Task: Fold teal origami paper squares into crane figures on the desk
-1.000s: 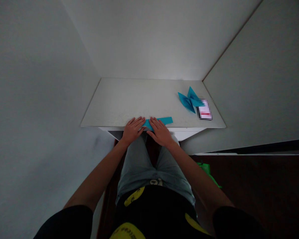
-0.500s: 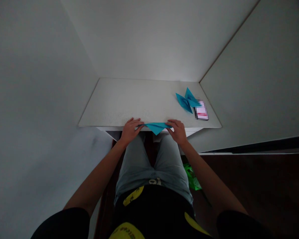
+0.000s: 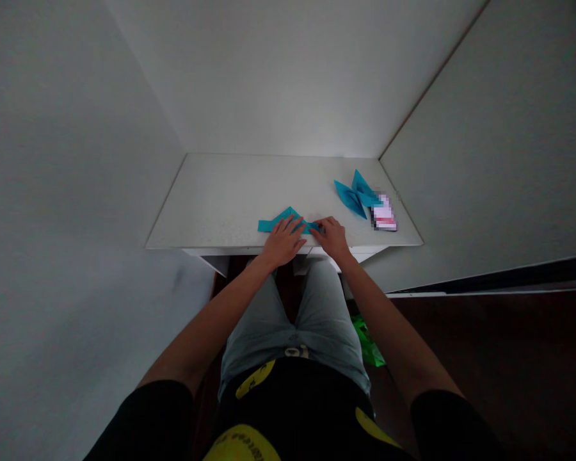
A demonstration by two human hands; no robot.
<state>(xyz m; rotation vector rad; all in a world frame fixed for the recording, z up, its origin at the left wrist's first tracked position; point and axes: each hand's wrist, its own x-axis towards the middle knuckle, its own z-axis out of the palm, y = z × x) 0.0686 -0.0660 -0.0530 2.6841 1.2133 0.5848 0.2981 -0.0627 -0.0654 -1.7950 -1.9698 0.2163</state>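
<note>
A folded sheet of blue paper (image 3: 267, 226) lies on the white tabletop near its front edge, with a peak pointing toward the wall. Across its middle rests my left hand (image 3: 284, 242), fingers spread flat and pressing on it. My right hand (image 3: 331, 237) pinches the paper's right end between thumb and fingers. The hands cover part of the folds, so their full shape is hidden.
Toward the right of the white table (image 3: 211, 192) sits a blue folded-paper piece (image 3: 356, 194) with several points. It touches a phone-like object (image 3: 384, 214), which is blurred out. Walls border the table; a green plastic bag (image 3: 368, 342) lies on the floor.
The blue paper has gone from the table's front edge onto the tabletop, its peak now facing away from me. My left hand has let go of its end and moved right onto its middle.
</note>
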